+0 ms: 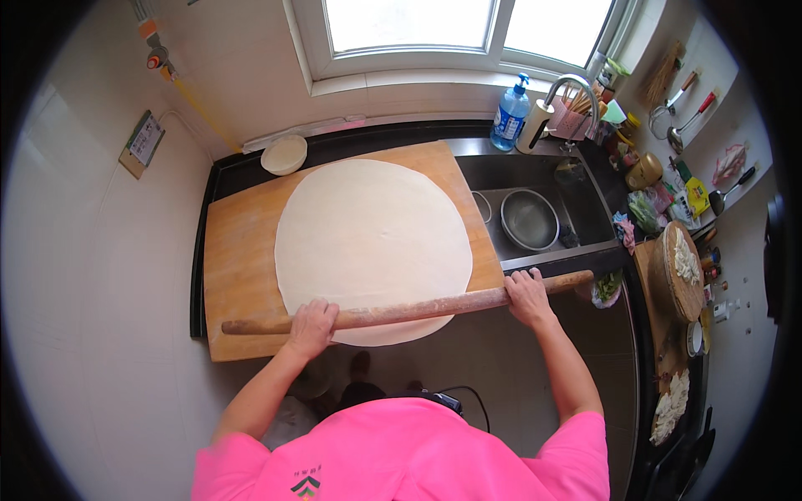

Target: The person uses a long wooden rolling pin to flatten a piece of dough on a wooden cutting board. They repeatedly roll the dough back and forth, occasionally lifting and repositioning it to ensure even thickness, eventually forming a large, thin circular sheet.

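A large round sheet of dough [376, 232] lies flat on a wooden board [241, 250], its near edge hanging over the board's front. Across the near part of the dough rests a long wooden rolling pin [426, 308], tilted up to the right. My left hand [314, 327] grips the pin left of the dough's middle. Farther right, past the dough's edge, my right hand [527, 294] holds the pin near its right end, with the thumb raised. Part of the dough is hidden beneath the pin and my left hand.
Right of the board is a steel sink [482, 169] with a metal bowl [529, 219] and a faucet [567, 94]. A blue soap bottle [510, 119] stands behind. A small bowl [284, 155] sits beyond the board. On the right counter, a round chopping block [667, 282] bears pale strips.
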